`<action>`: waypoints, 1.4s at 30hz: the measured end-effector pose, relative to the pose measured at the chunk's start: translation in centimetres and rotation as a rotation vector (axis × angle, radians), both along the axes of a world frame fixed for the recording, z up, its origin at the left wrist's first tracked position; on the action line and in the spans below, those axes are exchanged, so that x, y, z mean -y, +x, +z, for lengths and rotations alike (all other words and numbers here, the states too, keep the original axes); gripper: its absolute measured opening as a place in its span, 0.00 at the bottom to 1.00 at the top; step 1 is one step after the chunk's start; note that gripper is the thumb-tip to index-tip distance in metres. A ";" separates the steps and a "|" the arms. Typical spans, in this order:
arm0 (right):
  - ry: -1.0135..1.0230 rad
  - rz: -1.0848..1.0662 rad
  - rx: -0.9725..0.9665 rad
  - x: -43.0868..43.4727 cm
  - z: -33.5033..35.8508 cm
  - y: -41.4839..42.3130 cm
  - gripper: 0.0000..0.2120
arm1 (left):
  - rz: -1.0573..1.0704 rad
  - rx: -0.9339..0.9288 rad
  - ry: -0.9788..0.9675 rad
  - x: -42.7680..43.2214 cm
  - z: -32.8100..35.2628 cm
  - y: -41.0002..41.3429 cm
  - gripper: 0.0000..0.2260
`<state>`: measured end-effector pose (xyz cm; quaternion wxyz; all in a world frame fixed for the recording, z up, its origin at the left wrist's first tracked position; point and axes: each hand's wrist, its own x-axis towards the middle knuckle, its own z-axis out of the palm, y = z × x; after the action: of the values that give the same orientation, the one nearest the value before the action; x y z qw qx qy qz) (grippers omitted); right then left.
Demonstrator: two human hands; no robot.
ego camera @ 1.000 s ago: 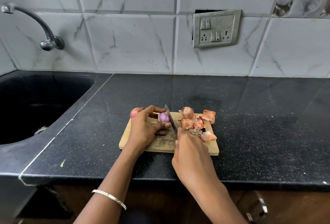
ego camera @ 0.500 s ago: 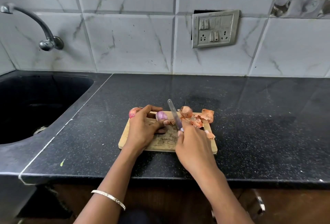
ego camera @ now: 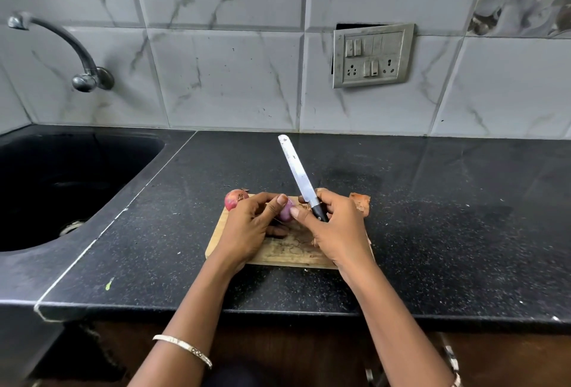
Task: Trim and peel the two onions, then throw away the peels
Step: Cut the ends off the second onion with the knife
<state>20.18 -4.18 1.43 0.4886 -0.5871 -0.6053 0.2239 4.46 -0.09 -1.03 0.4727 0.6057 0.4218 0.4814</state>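
A wooden cutting board [ego camera: 278,254] lies on the black counter. My left hand [ego camera: 247,226] holds a small purple onion [ego camera: 286,210] over the board, thumb and fingers curled round it. My right hand [ego camera: 336,229] grips the black handle of a knife [ego camera: 298,175], whose blade points up and away; its thumb touches the purple onion. A second, red-skinned onion [ego camera: 234,199] sits at the board's far left corner. Orange peels [ego camera: 360,203] show at the far right of the board, mostly hidden behind my right hand.
A black sink [ego camera: 61,182] with a metal tap [ego camera: 77,56] is at the left. A switch and socket plate [ego camera: 372,54] is on the tiled wall. The counter's front edge [ego camera: 278,312] runs below the board.
My right hand tilted the knife up off the board, so the blade now points up and away. Its thumb came to the purple onion that my left hand lifted slightly.
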 end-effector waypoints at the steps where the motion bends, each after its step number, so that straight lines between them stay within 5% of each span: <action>1: 0.007 -0.001 -0.004 -0.3 -0.1 0.0 0.12 | -0.001 -0.005 0.000 0.1 0.1 0.0 0.14; 17: -0.064 0.034 -0.172 -2.3 -0.5 -0.5 0.04 | -0.136 0.164 -0.051 0.1 0.4 -0.3 0.15; 29: -0.235 0.072 -0.659 -2.7 -0.6 -1.2 0.06 | -0.155 0.292 -0.078 0.2 0.5 -0.6 0.14; 34: -0.138 -0.010 -0.468 -2.2 -1.0 -0.5 0.02 | -0.129 0.342 -0.088 0.2 0.5 -0.6 0.12; 37: -0.090 -0.078 -0.409 -1.5 -0.4 0.0 0.11 | -0.116 0.338 -0.089 0.2 0.6 -0.7 0.12; 42: 0.031 -0.060 -0.293 0.0 0.9 0.2 0.03 | -0.125 0.337 -0.097 0.4 0.9 -0.6 0.13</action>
<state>20.36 -4.14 2.34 0.5871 -0.5583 -0.5132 0.2833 3.89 -0.53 -0.15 0.5945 0.5180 0.3207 0.5248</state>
